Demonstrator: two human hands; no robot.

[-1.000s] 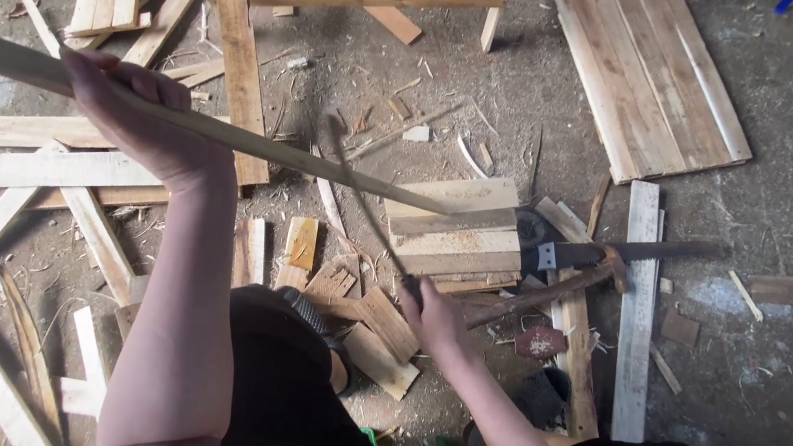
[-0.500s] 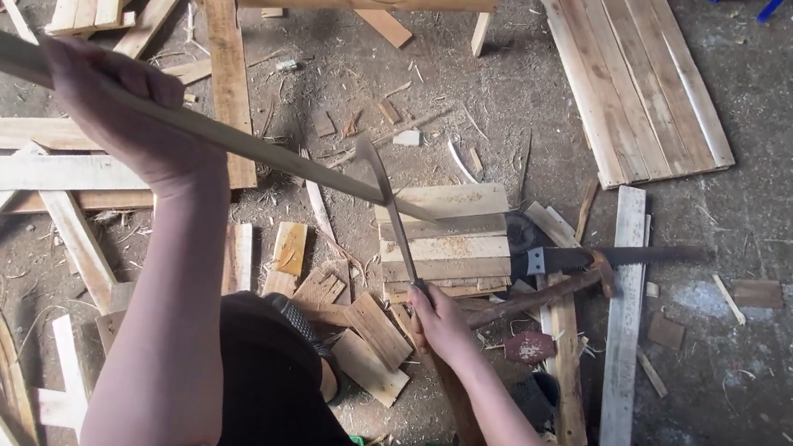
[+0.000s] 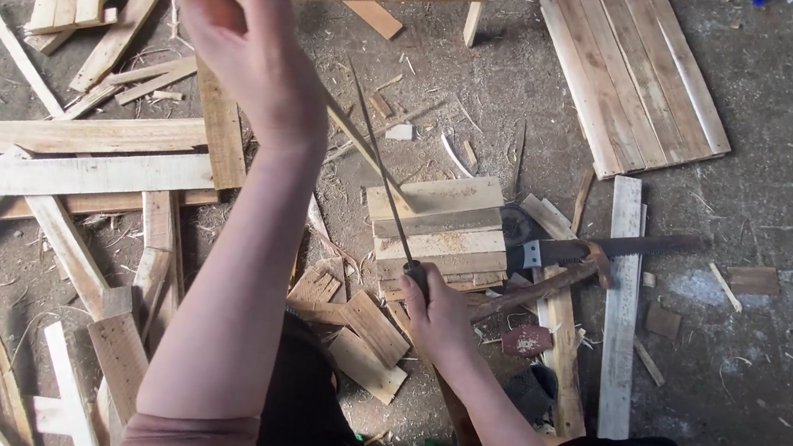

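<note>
Gripping a thin pale wood strip [image 3: 365, 149], left hand [image 3: 247, 43], slim dark blade [image 3: 384, 176], right hand [image 3: 436, 309].

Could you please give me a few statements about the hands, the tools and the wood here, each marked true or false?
1. The left hand grips a long wooden strip. True.
2. The right hand is empty. False: it holds the handle of a thin blade.
3. The strip's far end rests on the wooden block. True.
4. The hammer lies left of the block. False: it lies to its right.
</note>
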